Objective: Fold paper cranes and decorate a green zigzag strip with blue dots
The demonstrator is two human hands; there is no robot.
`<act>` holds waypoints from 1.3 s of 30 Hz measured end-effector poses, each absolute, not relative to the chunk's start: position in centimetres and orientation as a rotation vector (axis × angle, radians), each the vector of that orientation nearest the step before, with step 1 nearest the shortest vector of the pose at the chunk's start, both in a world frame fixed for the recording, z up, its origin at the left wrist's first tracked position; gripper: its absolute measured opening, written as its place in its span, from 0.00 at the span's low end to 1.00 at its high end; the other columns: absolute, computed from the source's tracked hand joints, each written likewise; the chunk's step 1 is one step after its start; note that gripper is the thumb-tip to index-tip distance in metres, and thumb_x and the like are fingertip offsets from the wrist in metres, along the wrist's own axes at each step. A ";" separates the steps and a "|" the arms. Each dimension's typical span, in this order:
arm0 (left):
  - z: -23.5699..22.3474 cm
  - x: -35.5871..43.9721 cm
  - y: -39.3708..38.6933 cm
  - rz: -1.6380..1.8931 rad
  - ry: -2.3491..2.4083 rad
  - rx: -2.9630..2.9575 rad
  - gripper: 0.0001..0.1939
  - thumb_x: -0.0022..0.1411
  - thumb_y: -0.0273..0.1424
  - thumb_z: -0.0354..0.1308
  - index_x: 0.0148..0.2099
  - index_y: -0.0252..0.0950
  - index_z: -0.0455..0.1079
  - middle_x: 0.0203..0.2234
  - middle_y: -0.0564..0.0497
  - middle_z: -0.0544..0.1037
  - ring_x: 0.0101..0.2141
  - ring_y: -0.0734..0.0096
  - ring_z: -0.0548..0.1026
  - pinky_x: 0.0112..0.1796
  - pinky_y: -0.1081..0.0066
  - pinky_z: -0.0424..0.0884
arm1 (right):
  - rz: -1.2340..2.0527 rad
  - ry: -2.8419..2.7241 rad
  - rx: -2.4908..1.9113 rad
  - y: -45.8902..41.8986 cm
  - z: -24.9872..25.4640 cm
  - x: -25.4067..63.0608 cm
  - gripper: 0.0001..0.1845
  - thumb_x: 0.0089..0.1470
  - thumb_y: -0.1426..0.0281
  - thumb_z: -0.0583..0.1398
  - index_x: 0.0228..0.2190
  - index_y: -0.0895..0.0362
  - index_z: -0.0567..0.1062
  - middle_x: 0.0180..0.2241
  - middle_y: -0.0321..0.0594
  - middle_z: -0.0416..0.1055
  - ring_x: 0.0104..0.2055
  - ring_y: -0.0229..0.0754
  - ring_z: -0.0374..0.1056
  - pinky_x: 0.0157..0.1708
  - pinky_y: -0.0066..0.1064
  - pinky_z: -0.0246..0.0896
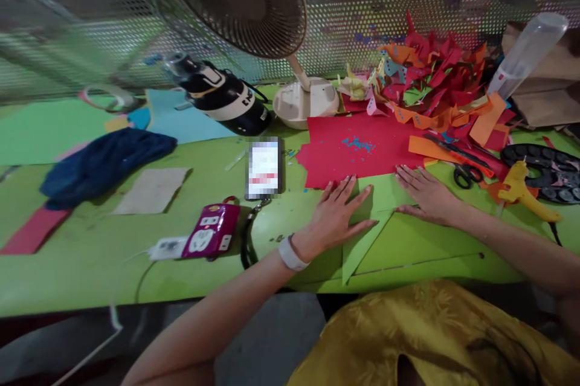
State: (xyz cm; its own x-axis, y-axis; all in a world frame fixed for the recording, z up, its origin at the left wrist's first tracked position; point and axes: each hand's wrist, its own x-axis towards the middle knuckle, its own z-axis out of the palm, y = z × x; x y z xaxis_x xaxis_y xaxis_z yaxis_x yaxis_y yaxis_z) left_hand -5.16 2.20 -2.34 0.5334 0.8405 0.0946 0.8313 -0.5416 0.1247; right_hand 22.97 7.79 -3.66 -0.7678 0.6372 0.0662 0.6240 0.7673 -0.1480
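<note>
A piece of light green paper (pixel 380 194) lies folded on the green table in front of me, one slanted strip pointing toward the near edge. My left hand (pixel 333 217) rests on its left side, fingers spread. On its right side my right hand (pixel 426 196) lies flat with the fingers stretched out. Just beyond both hands is a red sheet of paper (pixel 335 159) with a jagged left edge. Tiny blue paper bits (pixel 359 144) are scattered on it. Black-handled scissors (pixel 466 176) lie to the right of my right hand.
At the back stand a fan (pixel 306 102) and a black bottle (pixel 231 99). Folded red and orange paper pieces (pixel 435 84) are heaped at back right, near a yellow glue gun (pixel 521 193). A phone (pixel 264 167), purple power strip (pixel 212 230) and dark blue cloth (pixel 106 162) lie leftward.
</note>
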 end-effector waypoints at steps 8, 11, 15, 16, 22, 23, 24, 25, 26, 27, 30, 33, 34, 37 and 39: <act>-2.4 -7.2 1.9 0.099 1.458 2.778 0.47 0.65 0.59 0.41 0.70 0.26 0.52 0.67 0.32 0.58 0.66 0.50 0.58 0.63 0.50 0.54 | 0.178 -2.795 -1.163 7.9 -3.9 23.6 0.47 0.62 0.42 0.40 0.66 0.67 0.56 0.68 0.56 0.51 0.70 0.54 0.47 0.68 0.52 0.44; -1.9 -8.4 1.6 0.027 1.458 2.792 0.46 0.66 0.59 0.40 0.69 0.27 0.54 0.66 0.33 0.59 0.65 0.49 0.59 0.62 0.49 0.56 | 0.183 -2.786 -1.168 7.8 -4.0 23.6 0.46 0.62 0.42 0.42 0.66 0.64 0.55 0.68 0.54 0.50 0.70 0.54 0.47 0.68 0.52 0.43; 0.1 -9.3 2.7 -0.023 1.466 2.743 0.41 0.67 0.57 0.41 0.65 0.30 0.62 0.61 0.35 0.69 0.59 0.48 0.70 0.57 0.49 0.64 | 0.173 -2.778 -1.172 7.6 -4.1 23.4 0.46 0.62 0.42 0.43 0.66 0.65 0.55 0.68 0.55 0.49 0.70 0.54 0.47 0.68 0.52 0.43; 0.8 -9.1 3.4 -0.007 1.496 2.715 0.38 0.67 0.56 0.42 0.63 0.31 0.65 0.58 0.36 0.72 0.56 0.49 0.72 0.55 0.50 0.67 | 0.170 -2.780 -1.178 7.6 -4.0 23.3 0.46 0.62 0.42 0.43 0.66 0.65 0.56 0.68 0.55 0.49 0.70 0.54 0.47 0.68 0.53 0.43; 3.4 -3.1 9.3 0.122 1.561 2.169 0.21 0.68 0.47 0.49 0.37 0.36 0.73 0.28 0.46 0.81 0.30 0.63 0.79 0.34 0.66 0.73 | 0.115 -2.795 -1.182 7.5 -3.6 23.1 0.45 0.63 0.43 0.45 0.64 0.67 0.58 0.68 0.57 0.50 0.70 0.56 0.49 0.67 0.55 0.46; 3.3 -1.9 10.2 0.107 1.497 1.960 0.21 0.68 0.47 0.50 0.33 0.36 0.71 0.23 0.48 0.79 0.25 0.67 0.78 0.30 0.69 0.72 | 0.106 -2.796 -1.175 7.4 -3.5 23.1 0.45 0.63 0.43 0.45 0.64 0.68 0.59 0.67 0.58 0.50 0.70 0.57 0.49 0.67 0.55 0.47; 3.2 -0.8 10.9 0.093 1.470 1.767 0.22 0.67 0.47 0.51 0.29 0.35 0.68 0.18 0.50 0.76 0.21 0.69 0.76 0.26 0.71 0.70 | 0.098 -2.794 -1.167 7.4 -3.5 23.1 0.45 0.63 0.44 0.45 0.64 0.68 0.59 0.67 0.59 0.51 0.69 0.57 0.50 0.67 0.56 0.48; 2.9 0.0 11.5 0.058 1.437 1.626 0.23 0.66 0.47 0.53 0.25 0.35 0.66 0.15 0.51 0.74 0.18 0.71 0.74 0.24 0.72 0.69 | 0.092 -2.791 -1.159 7.4 -3.5 23.1 0.45 0.63 0.44 0.45 0.64 0.68 0.59 0.67 0.59 0.51 0.69 0.58 0.51 0.66 0.56 0.48; 2.6 0.6 12.0 0.039 1.411 1.547 0.25 0.65 0.48 0.54 0.23 0.35 0.65 0.13 0.52 0.72 0.16 0.72 0.72 0.23 0.72 0.67 | 0.087 -2.785 -1.153 7.3 -3.5 23.1 0.44 0.64 0.45 0.45 0.64 0.69 0.59 0.67 0.59 0.51 0.69 0.58 0.51 0.66 0.56 0.49; 2.3 1.0 12.4 0.018 1.386 1.491 0.26 0.64 0.49 0.56 0.21 0.35 0.65 0.12 0.52 0.71 0.15 0.73 0.71 0.22 0.73 0.66 | 0.085 -2.779 -1.147 7.3 -3.5 23.1 0.44 0.64 0.45 0.45 0.64 0.68 0.59 0.67 0.59 0.51 0.69 0.58 0.51 0.66 0.56 0.49; 1.6 1.3 12.9 -0.014 1.364 1.433 0.29 0.59 0.52 0.60 0.18 0.34 0.67 0.10 0.51 0.71 0.13 0.75 0.69 0.20 0.74 0.63 | 0.098 -2.760 -1.142 7.3 -3.5 23.2 0.44 0.63 0.44 0.46 0.64 0.66 0.59 0.67 0.57 0.52 0.69 0.56 0.51 0.66 0.56 0.49; 1.4 0.9 13.1 -0.021 1.362 1.428 0.30 0.58 0.53 0.61 0.17 0.34 0.68 0.09 0.51 0.70 0.14 0.75 0.69 0.20 0.75 0.62 | 0.102 -2.758 -1.154 7.3 -3.5 23.1 0.44 0.63 0.43 0.45 0.64 0.64 0.59 0.67 0.56 0.52 0.69 0.55 0.51 0.67 0.55 0.48; 1.4 0.6 13.2 -0.033 1.358 1.430 0.30 0.58 0.53 0.61 0.17 0.34 0.68 0.09 0.51 0.69 0.14 0.75 0.69 0.20 0.75 0.62 | 0.100 -2.762 -1.158 7.3 -3.5 23.1 0.44 0.63 0.44 0.45 0.64 0.65 0.59 0.67 0.56 0.52 0.69 0.55 0.51 0.67 0.54 0.48; 1.5 -0.5 13.4 -0.078 1.363 1.442 0.30 0.57 0.53 0.61 0.16 0.34 0.69 0.07 0.52 0.67 0.13 0.76 0.66 0.20 0.74 0.60 | 0.112 -2.775 -1.160 7.3 -3.6 23.2 0.45 0.63 0.44 0.44 0.65 0.66 0.58 0.67 0.57 0.51 0.69 0.55 0.50 0.67 0.54 0.47; 1.4 -1.6 13.3 -0.076 1.368 1.447 0.30 0.56 0.55 0.61 0.17 0.35 0.70 0.07 0.52 0.66 0.13 0.76 0.64 0.19 0.74 0.59 | 0.136 -2.777 -1.161 7.4 -3.6 23.2 0.45 0.63 0.43 0.43 0.66 0.64 0.56 0.68 0.56 0.50 0.70 0.55 0.49 0.67 0.55 0.45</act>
